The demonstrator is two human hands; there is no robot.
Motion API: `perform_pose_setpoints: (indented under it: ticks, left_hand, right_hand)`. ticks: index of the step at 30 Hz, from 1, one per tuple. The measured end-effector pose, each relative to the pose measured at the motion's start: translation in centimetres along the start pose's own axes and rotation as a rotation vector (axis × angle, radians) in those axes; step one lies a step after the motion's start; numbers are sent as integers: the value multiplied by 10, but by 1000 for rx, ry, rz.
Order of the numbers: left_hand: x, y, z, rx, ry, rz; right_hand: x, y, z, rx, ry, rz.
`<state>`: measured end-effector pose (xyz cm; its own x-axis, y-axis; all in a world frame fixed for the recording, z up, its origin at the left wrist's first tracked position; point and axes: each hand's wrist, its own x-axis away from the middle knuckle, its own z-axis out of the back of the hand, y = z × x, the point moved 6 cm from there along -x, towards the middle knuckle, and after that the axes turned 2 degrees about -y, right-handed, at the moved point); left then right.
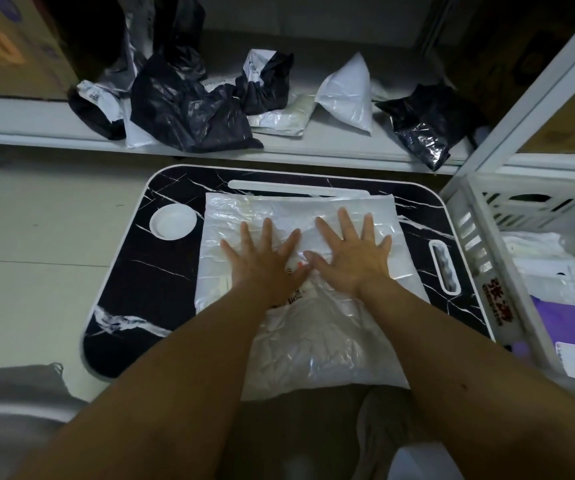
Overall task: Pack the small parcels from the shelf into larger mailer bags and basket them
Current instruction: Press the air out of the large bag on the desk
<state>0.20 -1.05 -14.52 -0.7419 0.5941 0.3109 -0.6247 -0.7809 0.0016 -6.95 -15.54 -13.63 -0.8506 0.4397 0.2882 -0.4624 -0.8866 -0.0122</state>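
Floor, far left: pale tiles, with a grey object at the lower left corner; what it is cannot be told.
Cardboard box: upper left, standing on the shelf.
Shelf: white board running across the top of the view, carrying the small parcels.
Black parcel: large, crumpled, left of centre on the shelf, with a black-and-white parcel just beside it on the left.
White parcel: peaked, standing right of centre on the shelf; a second black parcel lies near it at the shelf's right end.
Lap table: black marble-pattern top with white rim, below the shelf; a round white recess sits at its left, a slotted handle at its right.
Mailer bag: white, wrinkled, lying flat on the table's centre, its near edge hanging over the table rim; a printed label shows partly between the wrists.
Left hand: palm down on the bag, fingers spread and flat, gripping nothing.
Right hand: palm down on the bag just beside the left hand, thumbs almost touching, fingers spread and flat, gripping nothing.
Basket: white slotted crate right of the table, holding white and purple packed bags.
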Motion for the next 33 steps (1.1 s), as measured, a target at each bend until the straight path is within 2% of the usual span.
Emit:
perform_pose_setpoints:
  ticks: [11,14,18,20,26,33]
  left_hand:
    - [5,-8,1,-1,55,21]
    - [17,-4,7,-39,72,11]
    - [42,20,12,8,79,-24]
    - [58,33,7,65,81,-54]
    - [93,32,-24,-64,51,-166]
    - [73,-10,-12,-75,-48,-29]
  right_hand:
    - [-3,10,1,-128,-12,-177]
    - [0,12,6,-159,6,-165]
    - [31,4,12,23,123,-127]
    - [52,-7,6,7,102,-120]
    - [96,3,-29,-41,44,-141]
    - [96,13,-26,-81,-48,-221]
